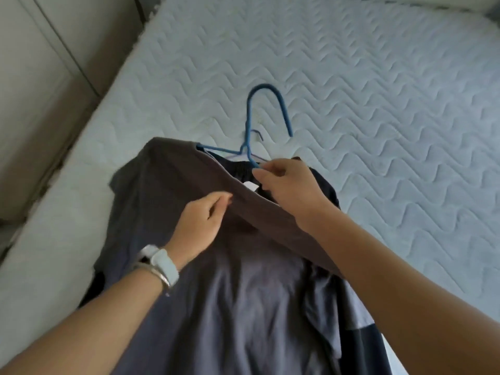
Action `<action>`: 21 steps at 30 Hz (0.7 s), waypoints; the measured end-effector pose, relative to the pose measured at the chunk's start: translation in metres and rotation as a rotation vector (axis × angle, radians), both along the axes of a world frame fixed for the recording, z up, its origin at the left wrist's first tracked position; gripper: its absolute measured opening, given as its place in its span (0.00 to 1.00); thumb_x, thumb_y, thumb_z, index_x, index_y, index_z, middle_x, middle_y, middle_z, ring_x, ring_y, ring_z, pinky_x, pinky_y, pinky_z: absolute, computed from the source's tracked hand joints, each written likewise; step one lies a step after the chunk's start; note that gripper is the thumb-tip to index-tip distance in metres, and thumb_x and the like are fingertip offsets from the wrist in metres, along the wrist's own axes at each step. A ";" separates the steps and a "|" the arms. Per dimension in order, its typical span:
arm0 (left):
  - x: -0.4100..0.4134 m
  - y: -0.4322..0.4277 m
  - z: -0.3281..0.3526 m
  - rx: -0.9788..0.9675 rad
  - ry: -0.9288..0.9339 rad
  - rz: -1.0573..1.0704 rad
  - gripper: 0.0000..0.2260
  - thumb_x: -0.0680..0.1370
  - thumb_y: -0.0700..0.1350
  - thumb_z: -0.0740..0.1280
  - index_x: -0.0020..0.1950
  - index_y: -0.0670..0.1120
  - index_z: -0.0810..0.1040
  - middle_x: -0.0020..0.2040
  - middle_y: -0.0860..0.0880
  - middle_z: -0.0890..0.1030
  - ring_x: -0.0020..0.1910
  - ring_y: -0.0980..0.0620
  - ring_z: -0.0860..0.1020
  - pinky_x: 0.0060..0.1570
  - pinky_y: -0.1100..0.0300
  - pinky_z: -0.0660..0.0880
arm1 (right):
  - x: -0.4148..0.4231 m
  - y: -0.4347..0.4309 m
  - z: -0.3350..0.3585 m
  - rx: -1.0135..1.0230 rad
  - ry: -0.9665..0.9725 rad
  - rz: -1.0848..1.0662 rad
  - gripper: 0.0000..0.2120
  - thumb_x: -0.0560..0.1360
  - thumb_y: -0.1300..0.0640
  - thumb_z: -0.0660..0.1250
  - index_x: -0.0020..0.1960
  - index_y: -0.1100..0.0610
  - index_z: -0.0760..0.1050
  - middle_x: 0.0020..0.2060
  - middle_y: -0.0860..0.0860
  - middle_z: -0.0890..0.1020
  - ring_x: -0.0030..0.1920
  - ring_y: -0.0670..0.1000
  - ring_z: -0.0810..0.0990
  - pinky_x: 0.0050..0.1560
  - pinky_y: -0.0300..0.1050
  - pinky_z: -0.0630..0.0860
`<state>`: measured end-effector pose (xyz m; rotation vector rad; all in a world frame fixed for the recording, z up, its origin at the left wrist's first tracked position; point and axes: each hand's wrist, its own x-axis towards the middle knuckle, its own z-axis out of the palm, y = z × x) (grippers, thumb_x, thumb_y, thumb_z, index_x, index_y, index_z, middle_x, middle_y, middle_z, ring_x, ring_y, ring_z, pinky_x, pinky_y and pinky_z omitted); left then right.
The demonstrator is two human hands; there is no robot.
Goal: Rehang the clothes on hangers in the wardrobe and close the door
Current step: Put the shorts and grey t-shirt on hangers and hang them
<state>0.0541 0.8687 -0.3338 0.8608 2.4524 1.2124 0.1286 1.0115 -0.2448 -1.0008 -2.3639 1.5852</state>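
Mattress [378, 104], white quilted, fills my view; pale wall panels beside it. My left hand [201, 220] pinches grey shirt [243, 293] on it; right hand [286, 182] grips blue hanger [253, 117].

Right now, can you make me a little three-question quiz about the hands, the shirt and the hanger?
1. True or false: the blue wire hanger has its hook pointing away from the person.
2. Which hand pinches the hanger's arm: A left, B right?
3. Fill in: the grey cotton t-shirt lies on a white quilted ____.

Key:
1. True.
2. B: the right hand pinches it, while the left hand grips the shirt's collar.
3. Mattress.
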 end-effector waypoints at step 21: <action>0.167 -0.308 0.509 -0.065 0.132 0.231 0.12 0.81 0.40 0.55 0.39 0.46 0.70 0.26 0.51 0.73 0.16 0.60 0.69 0.21 0.69 0.68 | 0.154 -0.255 0.393 0.397 0.447 0.460 0.09 0.74 0.64 0.63 0.50 0.57 0.79 0.46 0.52 0.83 0.44 0.46 0.76 0.44 0.31 0.67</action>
